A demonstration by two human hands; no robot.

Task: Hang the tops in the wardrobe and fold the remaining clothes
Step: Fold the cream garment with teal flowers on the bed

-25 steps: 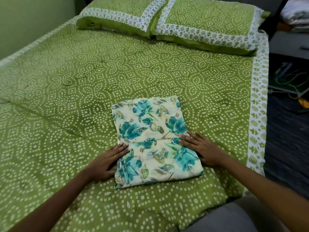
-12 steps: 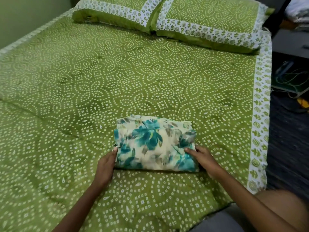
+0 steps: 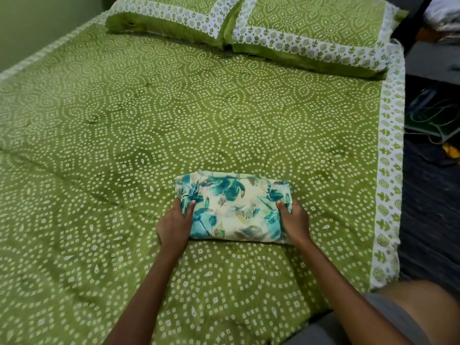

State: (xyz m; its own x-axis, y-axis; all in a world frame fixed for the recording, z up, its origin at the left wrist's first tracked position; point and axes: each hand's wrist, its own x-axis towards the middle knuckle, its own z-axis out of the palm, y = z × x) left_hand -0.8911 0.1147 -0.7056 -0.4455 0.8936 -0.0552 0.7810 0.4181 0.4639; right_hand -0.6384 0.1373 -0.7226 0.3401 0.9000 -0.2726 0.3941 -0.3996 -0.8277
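Floral garment (image 3: 234, 210) now lying as a short, thick bundle, wider than deep; a second ago it was a longer rectangle stretching toward 12 o'clock with both hands flat on its near half. Far half has been brought over toward the person, so the final fold on this piece looks done. Judging from this: one of the non-hanging clothes is essentially folded and ready to be set aside or stacked; no other clothes are showing on the bed.

Bundle is sitting on the green dotted bedspread (image 3: 124, 145), toward 5 o'clock of the bed surface, near the right bordered edge. Two pillows (image 3: 311, 28) lying at 12 o'clock, well apart from it.

Left hand (image 3: 174, 225) is clasping the bundle's 9 o'clock end, thumb pressing on top, fingers appearing tucked round the side. Right hand (image 3: 293, 222) is gripping the 3 o'clock end likewise, thumb on top. Both are squeezing the layers together; whether the bundle is lifting off the bedspread, cannot tell
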